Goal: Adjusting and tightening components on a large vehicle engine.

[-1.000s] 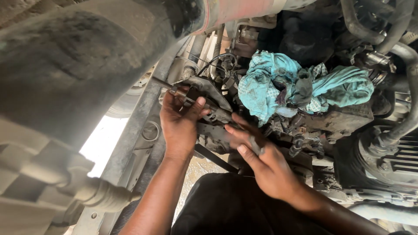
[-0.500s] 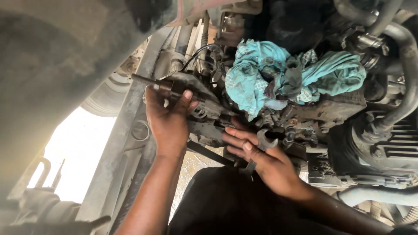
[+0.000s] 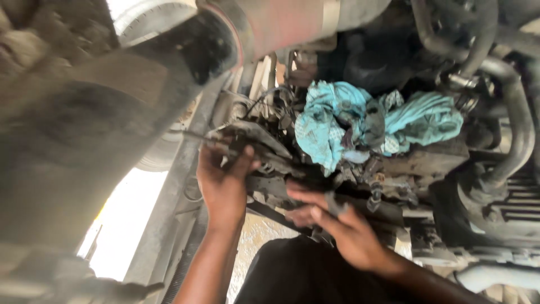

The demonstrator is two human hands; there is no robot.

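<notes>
Left hand (image 3: 224,183) grips bracket (image 3: 253,143) — rag (image 3: 360,121) up-right.

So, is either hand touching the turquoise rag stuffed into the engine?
No: the turquoise rag sits above both; the left hand grips a dark metal part and the right hand works lower down.

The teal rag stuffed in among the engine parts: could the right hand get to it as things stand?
Probably yes. The right hand rests on the greasy metal parts just below the teal rag, which lies on top, uncovered. Nothing but low engine parts stands between them, though the left hand looks about as near.
</notes>
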